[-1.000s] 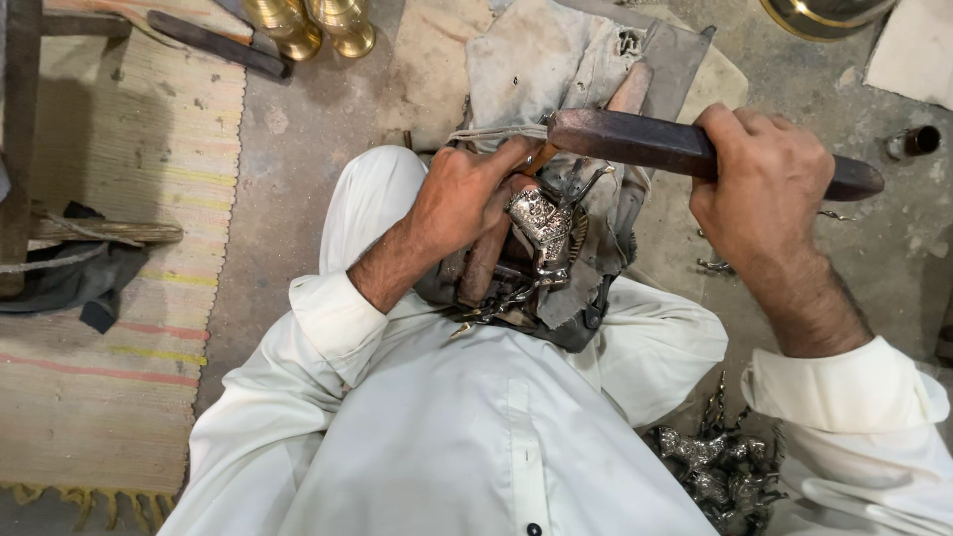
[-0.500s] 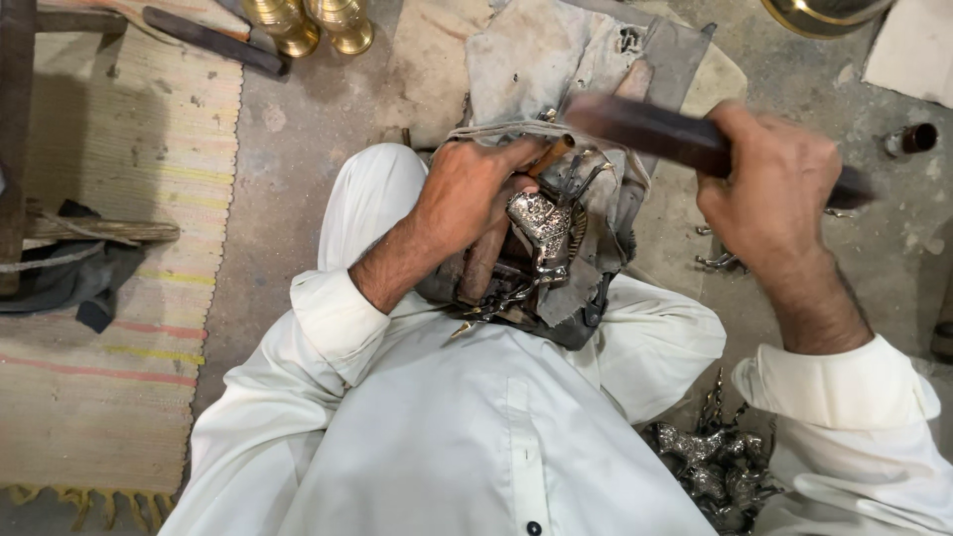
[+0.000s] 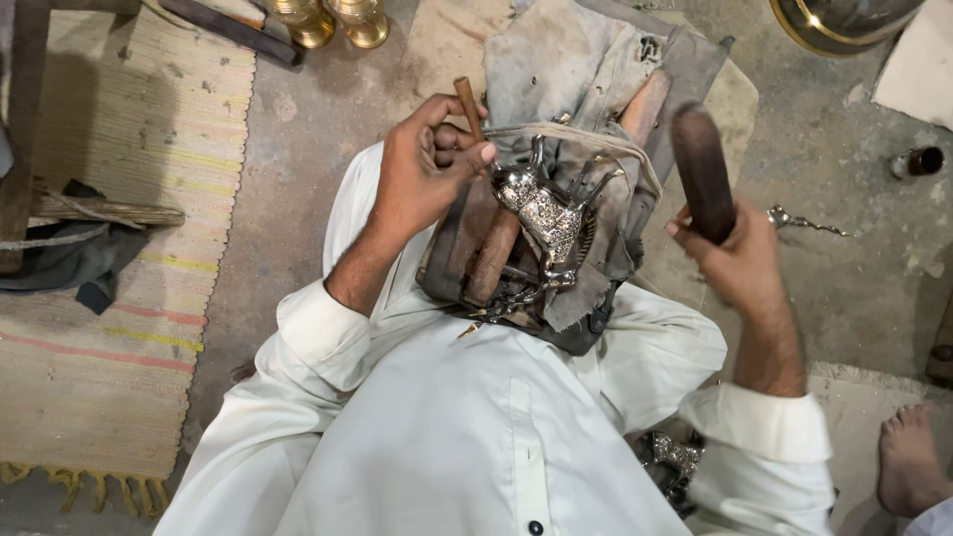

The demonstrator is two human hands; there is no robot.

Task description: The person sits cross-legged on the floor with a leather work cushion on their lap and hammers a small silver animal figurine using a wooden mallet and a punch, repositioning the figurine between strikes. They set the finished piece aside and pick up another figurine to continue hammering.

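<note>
I sit on the floor in white clothes. My left hand (image 3: 425,169) grips a short wooden-handled chisel (image 3: 468,104) with its tip on a small silver ornate jug-shaped piece (image 3: 544,213). That piece rests on a wooden stake (image 3: 493,258) wrapped in grey cloth (image 3: 576,79) between my knees. My right hand (image 3: 737,258) holds a dark wooden mallet (image 3: 702,169) upright, lifted to the right of the silver piece.
A striped woven mat (image 3: 109,298) lies at left. Two brass vessels (image 3: 338,20) and a dark tool stand at the top. A small silver part (image 3: 804,222) and a small dark bottle (image 3: 918,162) lie on the concrete floor at right. More silver pieces (image 3: 675,459) sit by my right hip. A bare foot (image 3: 911,459) shows at bottom right.
My right hand has swung the mallet up from lying across the silver piece to an upright, raised position on the right. My left hand now shows the chisel handle.
</note>
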